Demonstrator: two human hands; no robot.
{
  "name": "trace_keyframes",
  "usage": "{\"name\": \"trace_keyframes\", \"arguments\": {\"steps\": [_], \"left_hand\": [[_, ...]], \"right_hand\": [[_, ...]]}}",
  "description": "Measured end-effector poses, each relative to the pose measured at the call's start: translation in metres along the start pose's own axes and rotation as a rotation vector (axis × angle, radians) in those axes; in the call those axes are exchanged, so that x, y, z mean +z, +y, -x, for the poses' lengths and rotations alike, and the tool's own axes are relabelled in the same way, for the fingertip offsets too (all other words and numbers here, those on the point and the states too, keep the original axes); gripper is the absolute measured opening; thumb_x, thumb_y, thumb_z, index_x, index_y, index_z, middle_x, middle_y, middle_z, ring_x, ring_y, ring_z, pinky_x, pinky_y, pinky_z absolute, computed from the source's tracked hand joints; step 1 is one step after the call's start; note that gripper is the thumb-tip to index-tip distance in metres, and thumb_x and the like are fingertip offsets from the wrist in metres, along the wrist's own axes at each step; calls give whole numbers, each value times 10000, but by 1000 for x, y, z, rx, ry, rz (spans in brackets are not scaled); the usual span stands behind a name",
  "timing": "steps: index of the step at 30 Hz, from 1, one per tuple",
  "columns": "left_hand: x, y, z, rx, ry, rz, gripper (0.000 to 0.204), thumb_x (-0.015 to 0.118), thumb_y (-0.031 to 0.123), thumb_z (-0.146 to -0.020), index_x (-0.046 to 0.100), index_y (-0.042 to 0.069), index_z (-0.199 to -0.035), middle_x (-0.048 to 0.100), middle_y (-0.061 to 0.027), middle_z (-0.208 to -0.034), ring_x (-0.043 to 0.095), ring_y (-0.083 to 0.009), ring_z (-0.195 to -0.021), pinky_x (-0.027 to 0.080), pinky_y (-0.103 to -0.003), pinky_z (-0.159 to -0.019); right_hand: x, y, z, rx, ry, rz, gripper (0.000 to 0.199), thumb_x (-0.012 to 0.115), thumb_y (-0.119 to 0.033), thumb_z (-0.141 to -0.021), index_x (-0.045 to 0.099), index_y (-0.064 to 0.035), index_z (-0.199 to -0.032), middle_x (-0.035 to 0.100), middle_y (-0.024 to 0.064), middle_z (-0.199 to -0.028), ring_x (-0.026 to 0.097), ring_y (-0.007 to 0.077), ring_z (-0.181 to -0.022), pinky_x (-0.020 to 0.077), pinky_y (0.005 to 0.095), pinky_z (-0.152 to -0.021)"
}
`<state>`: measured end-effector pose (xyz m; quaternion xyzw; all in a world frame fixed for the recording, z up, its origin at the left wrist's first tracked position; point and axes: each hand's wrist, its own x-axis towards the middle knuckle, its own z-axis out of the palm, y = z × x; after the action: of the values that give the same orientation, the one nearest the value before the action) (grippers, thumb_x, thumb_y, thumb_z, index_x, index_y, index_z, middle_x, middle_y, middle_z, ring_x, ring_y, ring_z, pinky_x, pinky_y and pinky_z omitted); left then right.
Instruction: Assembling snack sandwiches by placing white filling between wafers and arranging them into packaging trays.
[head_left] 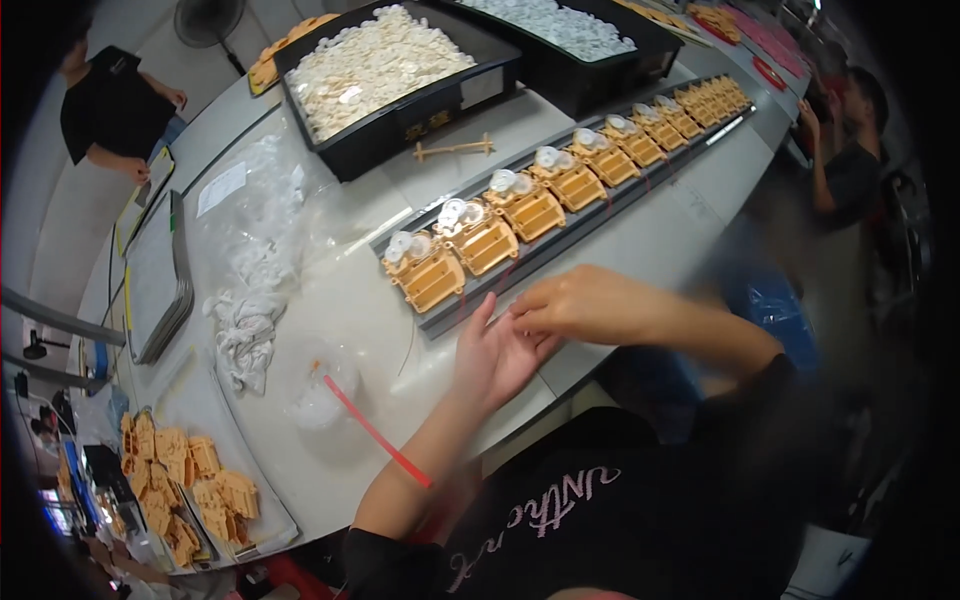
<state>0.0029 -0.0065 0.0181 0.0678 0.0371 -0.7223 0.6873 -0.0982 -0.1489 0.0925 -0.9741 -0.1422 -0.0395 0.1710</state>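
My left hand (497, 358) is turned palm up with its fingers apart, just off the near edge of a long grey rail. Over its fingertips my right hand (568, 303) bends down with thumb and fingers pinched together; whatever they hold, if anything, is too small to make out. Beyond both hands, orange plastic housings (433, 283) stand in a row along the grey rail (560, 245). Several of the housings carry clear round plastic pieces (460, 214) on their far side, and thin red wires hang at their near side.
A black bin of cream-coloured parts (380, 60) and another of pale translucent parts (560, 25) stand behind the row. At left lie a crumpled white cloth (245, 340), a red stick (375, 430) by my forearm and trays of orange parts (225, 500). Other people are nearby.
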Motion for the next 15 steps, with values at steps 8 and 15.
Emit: {"name": "trace_keyframes", "arguments": {"steps": [8, 15], "left_hand": [[-31, 3, 3, 30, -114, -32, 306, 421, 268, -988, 522, 16, -1130, 569, -124, -1130, 570, -222, -1027, 451, -375, -940], [-5, -3, 4, 137, -54, -307, 354, 389, 209, -1010, 467, 38, -1309, 546, -32, -1132, 551, -108, -1024, 470, -273, -932]], "right_hand": [[3, -32, 4, 47, 175, -72, 238, 573, -40, -745, 635, -46, -975, 558, 114, -986, 559, 296, -957, 467, 385, -822], [8, -33, 6, 209, 337, -219, 187, 652, 36, -729, 612, -3, -907, 527, 120, -848, 530, 282, -788, 462, 368, -700]]}}
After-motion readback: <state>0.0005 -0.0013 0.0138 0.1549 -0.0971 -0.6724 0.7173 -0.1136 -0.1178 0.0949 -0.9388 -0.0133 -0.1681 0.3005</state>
